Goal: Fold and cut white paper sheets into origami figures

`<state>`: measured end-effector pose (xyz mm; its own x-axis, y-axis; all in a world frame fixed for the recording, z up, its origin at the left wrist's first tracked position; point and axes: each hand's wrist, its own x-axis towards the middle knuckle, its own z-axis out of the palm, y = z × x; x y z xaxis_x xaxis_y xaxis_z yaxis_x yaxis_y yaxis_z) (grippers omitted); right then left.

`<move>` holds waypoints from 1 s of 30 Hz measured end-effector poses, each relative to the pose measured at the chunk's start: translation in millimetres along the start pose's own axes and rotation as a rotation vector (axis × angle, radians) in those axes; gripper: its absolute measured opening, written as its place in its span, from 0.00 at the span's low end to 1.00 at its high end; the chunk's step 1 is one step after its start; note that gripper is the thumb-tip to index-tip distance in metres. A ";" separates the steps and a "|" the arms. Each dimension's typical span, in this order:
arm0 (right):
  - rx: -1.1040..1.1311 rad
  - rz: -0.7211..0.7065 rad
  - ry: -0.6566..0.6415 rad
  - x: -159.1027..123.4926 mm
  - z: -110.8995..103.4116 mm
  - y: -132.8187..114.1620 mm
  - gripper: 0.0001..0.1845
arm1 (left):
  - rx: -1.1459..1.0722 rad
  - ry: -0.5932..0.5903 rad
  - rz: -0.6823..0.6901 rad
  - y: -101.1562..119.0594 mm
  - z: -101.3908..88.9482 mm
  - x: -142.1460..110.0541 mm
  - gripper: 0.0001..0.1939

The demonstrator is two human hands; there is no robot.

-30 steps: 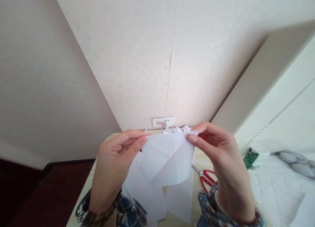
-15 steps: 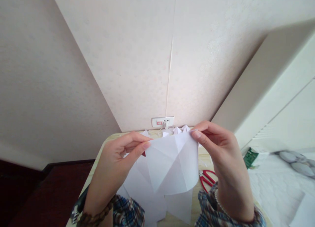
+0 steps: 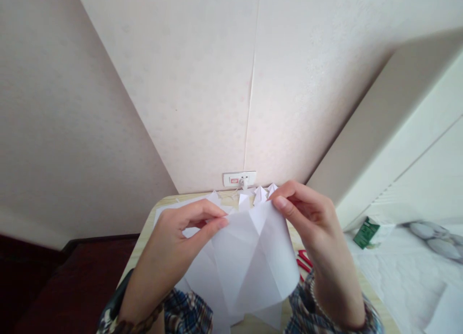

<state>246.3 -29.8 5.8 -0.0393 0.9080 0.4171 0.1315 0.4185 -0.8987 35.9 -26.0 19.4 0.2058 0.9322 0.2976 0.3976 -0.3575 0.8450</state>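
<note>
Raised over the table is a creased white sheet of paper (image 3: 249,261), stretched between my two hands. Thumb and forefinger of my left hand (image 3: 191,232) pinch its upper left edge. At the upper right corner, my right hand (image 3: 304,213) grips it the same way. Crease lines cross the sheet, and its right side bows in a curve. More white paper (image 3: 200,271) lies beneath, partly hidden by the held sheet. Red-handled scissors or pliers (image 3: 303,262) show beside my right wrist, mostly covered.
Small folded paper pieces (image 3: 260,195) stand at the back of the light wooden table (image 3: 139,244), against the wall. A socket (image 3: 239,178) with a plug is just above them. On the right, a green-and-white box (image 3: 367,232) rests on a white quilted surface (image 3: 405,281).
My right hand has moved left and slightly down, bringing the sheet's top corners closer together. The paper bends more, and the red-handled tool is more covered.
</note>
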 end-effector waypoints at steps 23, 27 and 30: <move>-0.223 0.026 -0.128 5.9 11.1 -4.3 0.09 | 0.013 0.060 0.086 -1.4 13.6 0.5 0.09; -0.218 0.013 -0.133 4.4 12.1 -6.3 0.06 | 0.016 0.110 0.075 -1.0 14.1 -1.4 0.09; -0.222 0.010 -0.114 3.6 11.4 -6.0 0.07 | 0.016 0.143 0.051 -2.1 13.5 -0.9 0.09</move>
<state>234.2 -28.9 11.1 -0.1465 0.9136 0.3793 0.3466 0.4065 -0.8453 46.9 -26.9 11.4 0.0971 0.9110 0.4008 0.4041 -0.4041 0.8206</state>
